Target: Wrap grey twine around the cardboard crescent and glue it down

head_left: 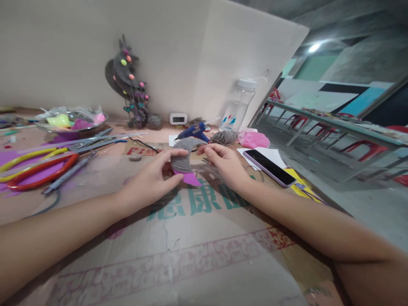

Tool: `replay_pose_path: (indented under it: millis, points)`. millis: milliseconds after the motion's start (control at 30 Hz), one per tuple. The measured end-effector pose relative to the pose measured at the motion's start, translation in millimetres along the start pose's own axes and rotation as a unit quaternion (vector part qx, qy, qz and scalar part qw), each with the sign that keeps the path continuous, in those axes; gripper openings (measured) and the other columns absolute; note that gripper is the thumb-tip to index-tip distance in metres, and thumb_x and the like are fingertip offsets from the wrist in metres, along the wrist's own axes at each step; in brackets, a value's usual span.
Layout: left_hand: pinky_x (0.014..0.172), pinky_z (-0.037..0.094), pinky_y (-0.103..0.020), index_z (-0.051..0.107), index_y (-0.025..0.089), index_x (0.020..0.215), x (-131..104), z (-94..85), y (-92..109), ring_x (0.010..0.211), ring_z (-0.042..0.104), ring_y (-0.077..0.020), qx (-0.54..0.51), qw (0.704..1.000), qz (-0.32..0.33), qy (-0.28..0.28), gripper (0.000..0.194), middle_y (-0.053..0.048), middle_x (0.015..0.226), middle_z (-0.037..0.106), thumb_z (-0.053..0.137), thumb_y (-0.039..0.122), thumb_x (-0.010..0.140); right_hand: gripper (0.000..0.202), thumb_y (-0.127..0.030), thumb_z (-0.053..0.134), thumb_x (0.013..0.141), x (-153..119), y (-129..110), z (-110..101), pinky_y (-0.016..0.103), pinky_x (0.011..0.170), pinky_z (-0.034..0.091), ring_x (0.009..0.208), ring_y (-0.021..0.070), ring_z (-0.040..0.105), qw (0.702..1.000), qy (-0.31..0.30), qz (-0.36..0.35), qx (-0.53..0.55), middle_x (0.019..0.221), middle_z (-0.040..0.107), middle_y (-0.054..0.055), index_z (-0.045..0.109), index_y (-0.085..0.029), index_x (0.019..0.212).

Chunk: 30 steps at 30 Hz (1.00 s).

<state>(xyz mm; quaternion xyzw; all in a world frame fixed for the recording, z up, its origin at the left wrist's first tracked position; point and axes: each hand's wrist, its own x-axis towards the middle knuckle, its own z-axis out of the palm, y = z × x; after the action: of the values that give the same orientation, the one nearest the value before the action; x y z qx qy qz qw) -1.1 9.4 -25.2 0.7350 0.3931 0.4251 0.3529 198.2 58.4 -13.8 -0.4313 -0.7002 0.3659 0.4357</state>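
Note:
A purple crescent cutout (191, 178), mostly wrapped in grey yarn (181, 158), is held above the cardboard in the middle of the view. My left hand (161, 172) grips its left side between thumb and fingers; the lower tip shows bare purple. At the crescent's upper right, my right hand (223, 161) is closed in a pinch at the yarn, though the strand between its fingertips is hard to make out. Just behind stands a blue glue gun (194, 132), and beside it lies a ball of grey yarn (225, 137).
Scissors with yellow and red handles (43, 180), a pen (68, 174) and a metal bowl (73, 132) lie at left. A phone (269, 168) and water bottle (237, 106) are at right. A decorated grey crescent (123, 72) leans on the back board beside a small digital clock (178, 119).

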Motion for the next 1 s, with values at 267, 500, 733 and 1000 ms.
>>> replay_pose_path:
  millis: [267,500,733,1000]
  points:
    - [0.079,0.051,-0.032,0.047,0.024,0.121,-2.6,-0.4,-0.8,0.093,0.060,-0.0183,0.033,0.998,0.034,-0.047,0.043,-0.007,0.118,0.056,0.055,0.019,0.079,0.028,-0.043,0.057,0.078,-13.8,-9.6,11.9,0.020,0.045,0.029,0.050,0.0055,0.039,0.990,-0.135,0.031,0.008,0.059,0.047,-0.004,0.056,-0.015,0.073]
    - [0.072,0.052,-0.031,0.038,0.028,0.130,-1.9,-0.7,0.1,0.079,0.063,-0.0160,-0.008,0.998,0.011,-0.055,0.054,-0.007,0.113,0.058,0.059,0.027,0.079,0.023,-0.039,0.057,0.079,-13.8,-7.8,11.2,0.020,0.044,0.031,0.047,0.0049,0.039,0.990,-0.108,0.058,0.072,0.059,0.047,-0.005,0.055,-0.016,0.077]
    - [0.066,0.051,-0.030,0.043,0.026,0.128,-1.3,-1.4,-1.7,0.074,0.062,-0.0169,0.009,0.999,0.003,-0.052,0.049,-0.004,0.094,0.063,0.057,0.027,0.081,0.030,-0.045,0.058,0.077,-14.1,-7.2,12.5,0.019,0.043,0.028,0.046,0.0047,0.036,0.991,-0.116,0.047,0.041,0.055,0.045,-0.006,0.054,-0.016,0.072]
    - [0.067,0.054,-0.029,0.036,0.026,0.131,-2.4,-1.4,3.8,0.082,0.062,-0.0159,-0.054,0.998,0.006,-0.028,0.054,-0.008,0.119,0.053,0.057,0.028,0.081,0.026,-0.040,0.058,0.078,-10.0,-2.1,9.1,0.021,0.052,0.034,0.056,0.0070,0.041,0.992,-0.091,0.015,0.084,0.064,0.046,-0.004,0.051,-0.017,0.071]
